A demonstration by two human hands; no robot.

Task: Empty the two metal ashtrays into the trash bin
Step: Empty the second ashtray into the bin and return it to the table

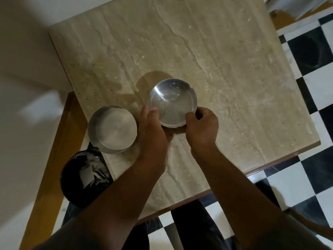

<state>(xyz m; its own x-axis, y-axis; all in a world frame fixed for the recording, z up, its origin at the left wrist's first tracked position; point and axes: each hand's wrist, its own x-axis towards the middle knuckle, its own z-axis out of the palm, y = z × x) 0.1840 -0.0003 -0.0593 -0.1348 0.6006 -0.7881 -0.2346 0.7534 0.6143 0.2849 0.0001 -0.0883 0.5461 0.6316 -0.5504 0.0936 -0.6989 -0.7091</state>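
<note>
Both my hands hold one round metal ashtray [172, 102] above the middle of the beige marble table [207, 51]. My left hand [153, 134] grips its left rim, my right hand [201, 129] its right rim. Its inside looks shiny and bare. A second metal ashtray [112, 129] rests near the table's left front corner, left of my left hand, apparently bottom up. The trash bin [86, 177], lined with a black bag, stands on the floor below that corner, partly hidden by the table and my left forearm.
A wooden frame [54, 159] runs along the left beside the bin. Black and white checkered floor tiles [315, 87] lie to the right and in front. A white wall fills the left side.
</note>
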